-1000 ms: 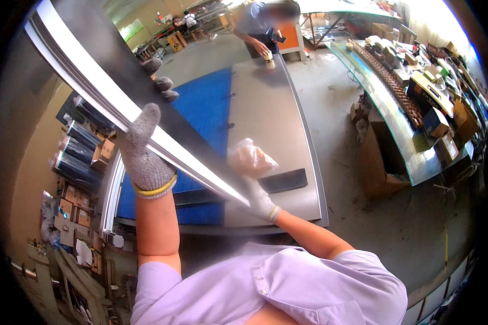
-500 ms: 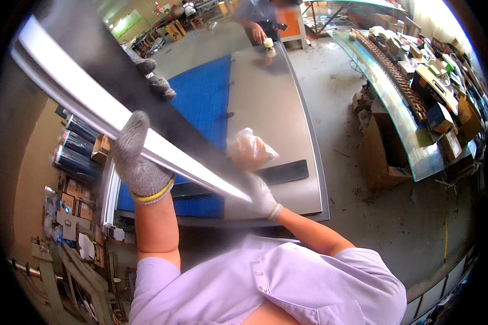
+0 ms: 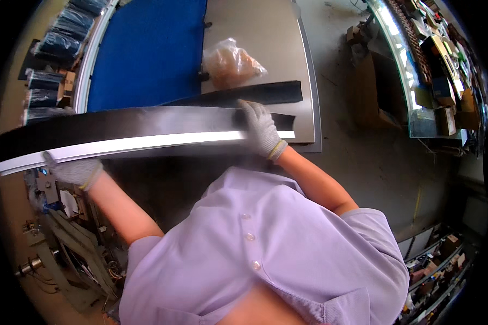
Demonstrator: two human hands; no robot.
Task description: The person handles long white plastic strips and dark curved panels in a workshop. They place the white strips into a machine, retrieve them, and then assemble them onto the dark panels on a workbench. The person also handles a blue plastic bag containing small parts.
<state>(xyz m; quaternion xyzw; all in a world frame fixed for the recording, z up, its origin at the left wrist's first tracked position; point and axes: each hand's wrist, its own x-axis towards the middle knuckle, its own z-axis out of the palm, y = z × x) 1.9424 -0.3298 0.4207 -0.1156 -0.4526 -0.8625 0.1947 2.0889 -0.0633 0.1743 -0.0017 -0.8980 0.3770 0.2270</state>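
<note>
A long dark panel with a white edge (image 3: 146,122) stretches nearly level across in front of me, its white edge toward my body. My left hand (image 3: 76,170), in a grey knit glove, grips the white edge near the panel's left end. My right hand (image 3: 263,130), gloved too, is closed around the panel close to its right end, with the fingers over the dark face. Just beyond it, a second dark strip (image 3: 244,95) lies on the table, partly hidden by the held panel. A clear plastic bag with orange-brown contents (image 3: 230,62) rests behind that strip.
The metal-topped table (image 3: 260,32) carries a blue mat (image 3: 146,54) on its left part. Plastic-wrapped rolls (image 3: 57,46) are stacked at the left. At the right stand an open cardboard box (image 3: 377,89) and a glass-topped bench (image 3: 417,119) crowded with boxes. A metal frame (image 3: 73,238) stands at lower left.
The panel has swung down from a steep slant to nearly level. My left hand has dropped and moved left with it. My view has tilted down, and the other person is out of sight.
</note>
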